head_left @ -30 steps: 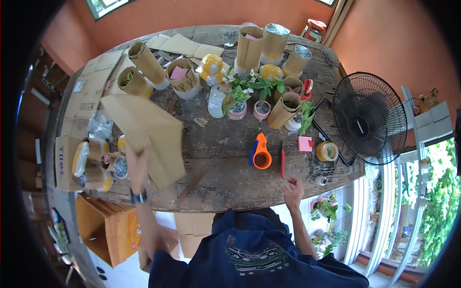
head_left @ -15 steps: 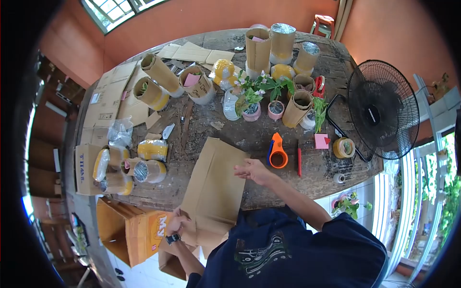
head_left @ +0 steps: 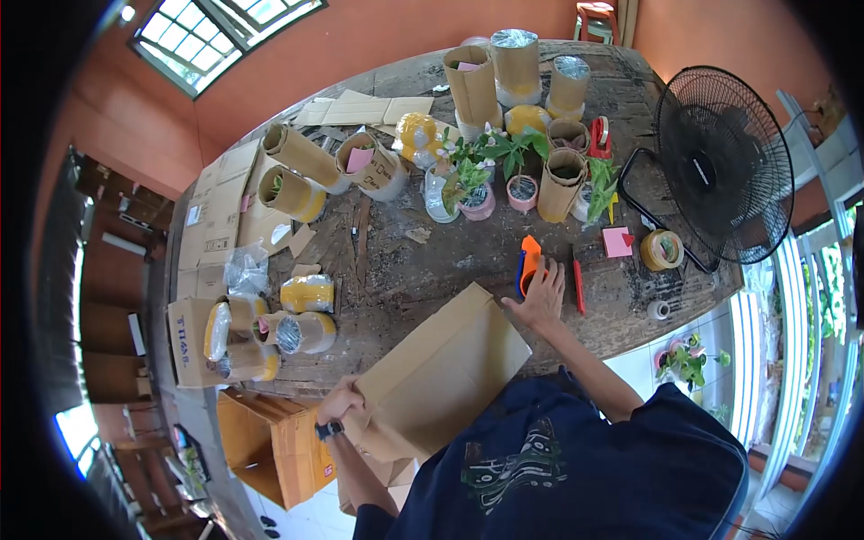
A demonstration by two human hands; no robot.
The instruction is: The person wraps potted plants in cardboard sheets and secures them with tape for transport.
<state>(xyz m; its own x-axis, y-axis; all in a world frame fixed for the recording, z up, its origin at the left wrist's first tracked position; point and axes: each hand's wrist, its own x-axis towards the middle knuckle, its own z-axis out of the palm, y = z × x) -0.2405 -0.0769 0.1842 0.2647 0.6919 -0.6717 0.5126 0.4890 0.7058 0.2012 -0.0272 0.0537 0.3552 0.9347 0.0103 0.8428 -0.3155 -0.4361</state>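
Observation:
My left hand, with a dark watch on its wrist, has its fingers closed on the left edge of a plain cardboard box. The box lies tilted at the table's front edge, against my body, with its hollow side turned towards me. My right hand is over an orange tape dispenser, fingers stretched out and covering its lower part. Just right of that hand lies a slim red tool. A blue item shows along the dispenser's left side.
Potted plants and cardboard tubes stand towards the back. Wrapped bundles sit at the left. A black fan, tape roll and pink notes are at the right. An orange carton stands below the table.
My right hand has moved from the box's right edge to the tape dispenser. The box has tipped to the right, and my left hand has closed on its edge.

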